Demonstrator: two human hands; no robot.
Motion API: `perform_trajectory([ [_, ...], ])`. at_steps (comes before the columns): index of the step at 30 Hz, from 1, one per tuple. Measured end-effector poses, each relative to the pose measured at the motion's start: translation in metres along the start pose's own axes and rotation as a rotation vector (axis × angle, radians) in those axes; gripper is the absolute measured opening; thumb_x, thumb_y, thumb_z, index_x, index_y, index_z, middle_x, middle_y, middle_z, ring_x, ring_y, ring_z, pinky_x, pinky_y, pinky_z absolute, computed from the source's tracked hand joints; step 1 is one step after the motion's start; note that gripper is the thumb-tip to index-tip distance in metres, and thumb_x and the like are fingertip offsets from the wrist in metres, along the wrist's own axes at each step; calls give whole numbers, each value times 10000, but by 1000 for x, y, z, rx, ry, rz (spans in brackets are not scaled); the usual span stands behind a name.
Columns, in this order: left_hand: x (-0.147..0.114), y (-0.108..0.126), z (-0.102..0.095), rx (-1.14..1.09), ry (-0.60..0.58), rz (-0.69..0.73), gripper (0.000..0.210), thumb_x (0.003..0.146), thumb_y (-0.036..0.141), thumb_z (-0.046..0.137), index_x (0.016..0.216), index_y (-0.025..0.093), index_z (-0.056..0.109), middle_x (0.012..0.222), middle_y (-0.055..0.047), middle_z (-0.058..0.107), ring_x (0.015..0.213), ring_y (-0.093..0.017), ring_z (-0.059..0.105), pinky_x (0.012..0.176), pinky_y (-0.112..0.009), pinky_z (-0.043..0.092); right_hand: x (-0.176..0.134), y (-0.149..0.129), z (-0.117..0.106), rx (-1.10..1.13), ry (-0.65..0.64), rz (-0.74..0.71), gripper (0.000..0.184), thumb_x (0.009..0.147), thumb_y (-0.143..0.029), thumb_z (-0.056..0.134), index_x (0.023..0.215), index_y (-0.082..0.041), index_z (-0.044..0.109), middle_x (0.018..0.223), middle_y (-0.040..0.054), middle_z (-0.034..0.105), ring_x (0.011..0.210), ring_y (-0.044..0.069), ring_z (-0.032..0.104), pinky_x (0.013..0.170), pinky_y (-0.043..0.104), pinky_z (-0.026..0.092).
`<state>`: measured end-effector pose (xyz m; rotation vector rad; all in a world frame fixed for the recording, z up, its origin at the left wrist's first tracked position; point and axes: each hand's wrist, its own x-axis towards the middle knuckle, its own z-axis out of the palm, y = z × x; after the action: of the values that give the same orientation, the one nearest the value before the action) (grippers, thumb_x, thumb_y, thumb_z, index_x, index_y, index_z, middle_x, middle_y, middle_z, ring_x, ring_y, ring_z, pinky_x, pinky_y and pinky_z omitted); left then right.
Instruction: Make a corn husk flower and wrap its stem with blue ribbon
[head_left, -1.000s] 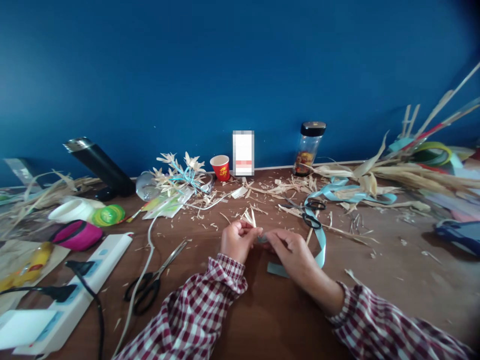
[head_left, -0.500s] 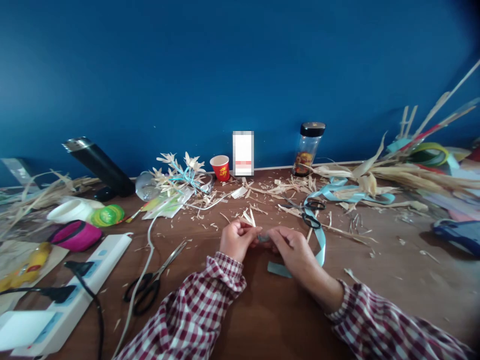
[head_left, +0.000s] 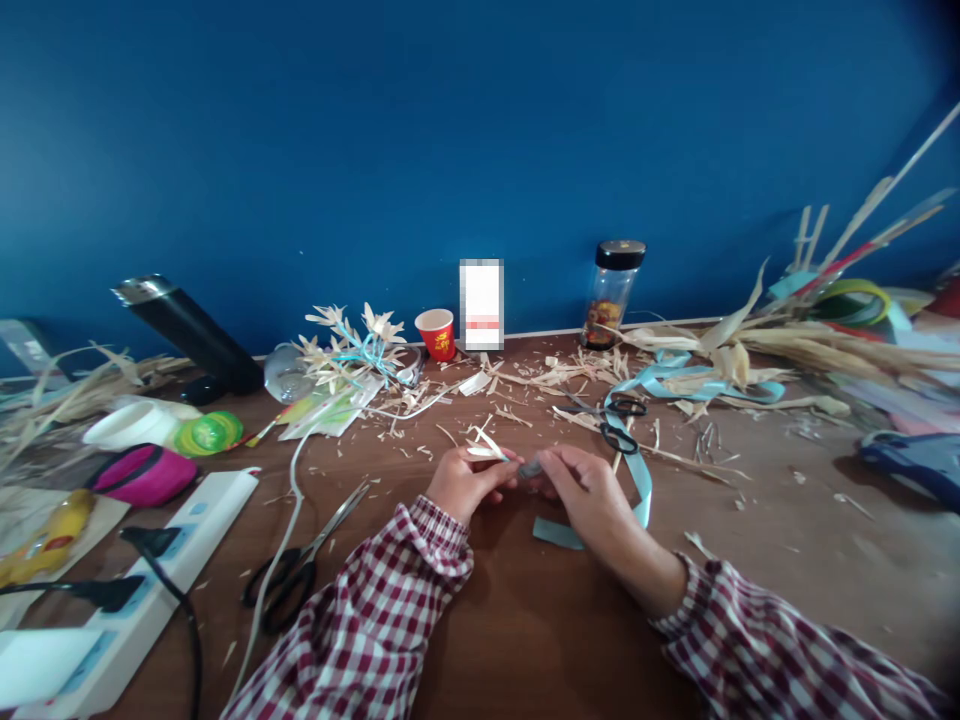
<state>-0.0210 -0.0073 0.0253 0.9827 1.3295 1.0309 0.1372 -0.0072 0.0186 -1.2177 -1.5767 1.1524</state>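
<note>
My left hand (head_left: 459,486) pinches a small pale corn-husk flower (head_left: 487,446), its petals pointing up and to the left. Facing it, my right hand (head_left: 589,490) has thumb and forefinger closed on a short bit of blue-grey ribbon (head_left: 531,467) at the flower's base. Whether that bit joins the longer strip cannot be seen. The long light-blue ribbon (head_left: 641,480) runs behind my right hand, and a flat end shows below it. Small black-handled scissors (head_left: 619,437) lie on this ribbon, just beyond my right hand.
Larger scissors (head_left: 292,578) and a white power strip (head_left: 161,580) lie left. Finished husk flowers (head_left: 360,345), a red paper cup (head_left: 436,337) and a glass bottle (head_left: 611,300) stand along the blue wall. Husk scraps litter the table; husk bundles (head_left: 847,345) lie right.
The flower in my left hand has tipped from upright toward the left, and that hand has shifted slightly left. My right hand keeps its pinch. The whole view has shifted slightly.
</note>
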Motion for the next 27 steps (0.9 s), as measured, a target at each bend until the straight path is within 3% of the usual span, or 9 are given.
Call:
perform_trajectory([
  [11, 0, -2, 1, 79, 3, 35, 194, 613, 284, 717, 739, 147, 663, 519, 23, 606, 441, -87, 546, 373, -159, 375, 4, 12, 0, -25, 67, -10, 300, 844, -416, 456, 790, -191, 647, 669, 13, 623, 624, 151, 563, 585, 240, 443],
  [18, 3, -7, -2, 31, -20, 28, 187, 634, 281, 709, 761, 153, 660, 525, 28, 609, 455, -82, 548, 392, -157, 393, 2, 2, -1, 66, -28, -4, 259, 815, -380, 509, 745, -162, 629, 667, 15, 626, 616, 140, 564, 551, 221, 431],
  [22, 2, -5, 1, 34, 11, 35, 154, 632, 253, 708, 742, 155, 665, 492, 31, 598, 440, -81, 538, 395, -159, 396, 1, 2, 1, 105, -7, 36, 247, 812, -344, 516, 673, -163, 614, 648, 12, 629, 602, 133, 570, 549, 218, 433],
  [27, 1, -4, 3, 20, 31, 35, 141, 631, 240, 707, 726, 148, 659, 483, 30, 597, 423, -79, 528, 409, -167, 409, 0, 7, 4, 121, -1, 55, 217, 819, -324, 507, 728, -172, 633, 689, 23, 655, 663, 160, 614, 581, 232, 459],
])
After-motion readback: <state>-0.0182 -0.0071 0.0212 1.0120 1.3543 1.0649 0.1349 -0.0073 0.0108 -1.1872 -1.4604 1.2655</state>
